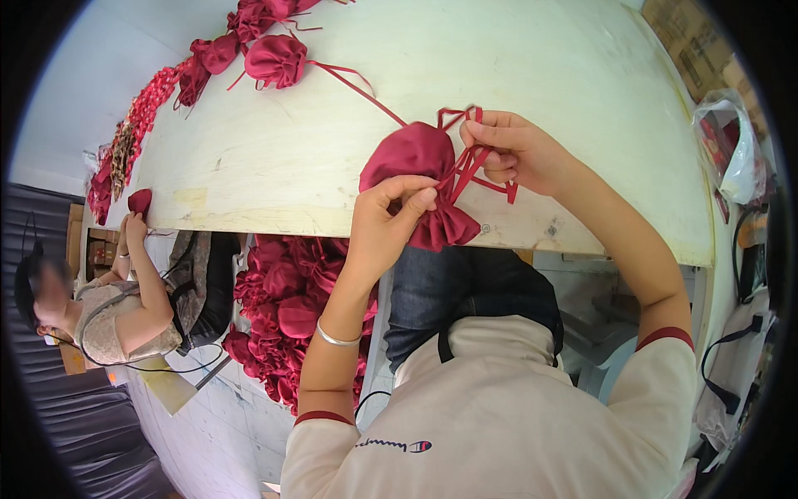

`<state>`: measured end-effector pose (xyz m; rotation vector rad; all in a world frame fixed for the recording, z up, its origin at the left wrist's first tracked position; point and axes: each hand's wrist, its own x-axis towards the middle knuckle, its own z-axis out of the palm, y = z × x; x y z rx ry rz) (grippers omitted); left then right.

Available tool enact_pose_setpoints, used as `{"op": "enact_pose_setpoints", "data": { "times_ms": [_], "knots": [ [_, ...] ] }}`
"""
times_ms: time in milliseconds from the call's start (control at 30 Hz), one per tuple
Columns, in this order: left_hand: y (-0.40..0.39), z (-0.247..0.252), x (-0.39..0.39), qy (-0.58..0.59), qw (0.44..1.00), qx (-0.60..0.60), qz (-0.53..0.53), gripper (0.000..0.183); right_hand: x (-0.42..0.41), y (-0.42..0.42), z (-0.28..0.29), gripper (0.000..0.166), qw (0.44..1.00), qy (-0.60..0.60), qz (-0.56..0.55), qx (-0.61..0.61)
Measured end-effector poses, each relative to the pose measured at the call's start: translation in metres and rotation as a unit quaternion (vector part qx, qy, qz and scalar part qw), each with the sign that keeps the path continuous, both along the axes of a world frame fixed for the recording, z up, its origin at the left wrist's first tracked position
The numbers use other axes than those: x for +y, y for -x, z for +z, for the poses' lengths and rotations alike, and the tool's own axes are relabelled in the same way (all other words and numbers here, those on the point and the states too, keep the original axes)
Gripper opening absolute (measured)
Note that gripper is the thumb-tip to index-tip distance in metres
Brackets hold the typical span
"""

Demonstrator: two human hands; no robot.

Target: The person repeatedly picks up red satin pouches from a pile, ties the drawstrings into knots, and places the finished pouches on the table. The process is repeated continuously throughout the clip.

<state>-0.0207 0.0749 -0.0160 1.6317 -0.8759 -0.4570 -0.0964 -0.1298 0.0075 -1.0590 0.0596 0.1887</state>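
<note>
A dark red satin drawstring pouch [408, 153] lies at the table's near edge, rounded as if filled, its gathered neck and ruffle towards me. My left hand [393, 209] pinches the ribbon at the neck between thumb and forefinger. Just right of the pouch, my right hand [508, 150] grips loops of the thin red ribbon [467, 171], and some of the ribbon hangs below the fingers. Another ribbon runs from the pouch's far side towards a second red pouch [277, 60] further up the table.
More red pouches [215, 55] and patterned red cords [149, 93] line the far left of the white table [274, 162]. Below its edge is a heap of red pouches [293, 299]. A co-worker [124, 305] sits left, holding a red piece. A plastic bag [732, 146] and cardboard boxes [692, 47] stand right.
</note>
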Motion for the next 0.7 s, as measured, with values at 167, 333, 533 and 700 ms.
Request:
{"op": "enact_pose_setpoints", "data": {
  "times_ms": [167,333,533,700],
  "knots": [
    [0.012,0.026,-0.006,-0.041,0.952,-0.300,-0.034,0.015,0.011,0.000,0.003,0.022,0.997,0.078,0.023,0.004],
    [0.015,0.022,-0.019,0.005,0.989,-0.042,-0.140,0.008,0.010,-0.006,0.019,0.020,0.986,0.161,0.030,-0.004],
    [-0.003,0.012,-0.019,0.004,0.982,0.144,-0.124,0.003,-0.036,0.019,0.031,0.024,0.764,0.622,0.172,-0.009],
    [0.010,0.022,-0.024,-0.112,0.982,-0.041,-0.149,0.014,-0.038,0.016,0.085,0.030,0.734,0.637,0.232,0.035]
  ]
}}
